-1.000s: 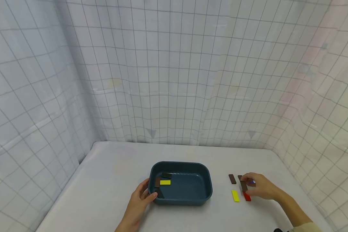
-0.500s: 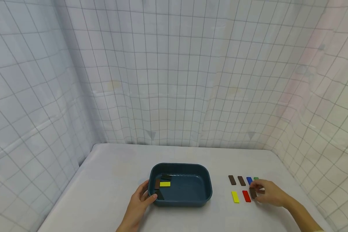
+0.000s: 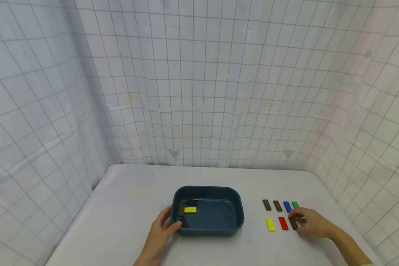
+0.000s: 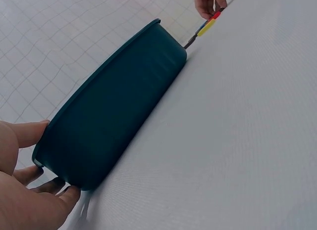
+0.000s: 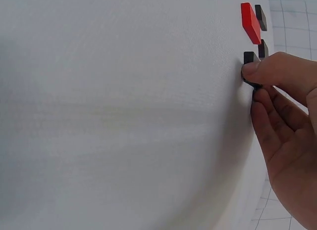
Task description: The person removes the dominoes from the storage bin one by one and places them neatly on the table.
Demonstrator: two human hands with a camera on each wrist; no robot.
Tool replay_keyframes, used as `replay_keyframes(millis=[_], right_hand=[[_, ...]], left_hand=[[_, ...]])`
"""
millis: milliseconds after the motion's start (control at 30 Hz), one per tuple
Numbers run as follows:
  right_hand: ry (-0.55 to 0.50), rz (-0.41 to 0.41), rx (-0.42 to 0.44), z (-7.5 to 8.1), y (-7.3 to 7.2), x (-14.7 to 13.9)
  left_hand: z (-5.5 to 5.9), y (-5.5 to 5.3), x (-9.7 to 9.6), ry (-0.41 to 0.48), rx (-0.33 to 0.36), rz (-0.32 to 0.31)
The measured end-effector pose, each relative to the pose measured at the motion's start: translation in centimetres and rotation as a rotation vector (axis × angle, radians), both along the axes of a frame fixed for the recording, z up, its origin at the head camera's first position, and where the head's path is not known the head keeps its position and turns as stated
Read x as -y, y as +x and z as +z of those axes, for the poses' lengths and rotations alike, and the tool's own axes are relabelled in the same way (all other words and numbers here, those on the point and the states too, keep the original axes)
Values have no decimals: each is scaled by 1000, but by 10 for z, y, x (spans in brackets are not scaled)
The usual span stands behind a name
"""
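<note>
In the head view a dark blue rectangular tub (image 3: pixel 208 232) stands on the white table. My left hand (image 3: pixel 160 231) grips its left end, thumb at the rim and fingers against the outer wall, as the left wrist view also shows. My right hand (image 3: pixel 314 223) pinches a dark brown flat block (image 3: pixel 293 223) between thumb and fingers, low at the table. Left of that block lie a red block (image 3: pixel 283 223) and a yellow block (image 3: pixel 270 224). Behind them is a row with a blue block (image 3: pixel 287 206), a green block (image 3: pixel 295 204) and two dark brown ones.
Inside the tub, at its left end, lie a yellow block (image 3: pixel 190 210), a brown block (image 3: pixel 181 210) and two darker blocks. White cloth walls (image 3: pixel 203 92) with a grid pattern enclose the table (image 3: pixel 136 192) at the back and both sides.
My right hand has carried the dark brown block rightward past the red block and down to the front row, uncovering the blue and green blocks. The left hand stays on the tub.
</note>
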State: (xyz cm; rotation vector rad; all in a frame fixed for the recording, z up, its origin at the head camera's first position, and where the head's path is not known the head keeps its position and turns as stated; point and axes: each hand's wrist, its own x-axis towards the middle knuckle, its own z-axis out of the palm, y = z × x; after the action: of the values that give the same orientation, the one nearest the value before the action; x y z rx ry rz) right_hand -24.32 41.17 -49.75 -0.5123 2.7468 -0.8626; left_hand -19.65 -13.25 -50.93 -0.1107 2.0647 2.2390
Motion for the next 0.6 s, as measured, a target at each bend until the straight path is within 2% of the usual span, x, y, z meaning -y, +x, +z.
replay_keyframes(millis=[200,367,600], right_hand=[[-4,11,17,3,3,1],[-22,58,-50,6,5,1],[-52,66,-126,25,1,11]], left_hand=[[-2,1,0,1,4,-11],[-2,2,1,5,12,-16],[1,0,1,10,18,-5]])
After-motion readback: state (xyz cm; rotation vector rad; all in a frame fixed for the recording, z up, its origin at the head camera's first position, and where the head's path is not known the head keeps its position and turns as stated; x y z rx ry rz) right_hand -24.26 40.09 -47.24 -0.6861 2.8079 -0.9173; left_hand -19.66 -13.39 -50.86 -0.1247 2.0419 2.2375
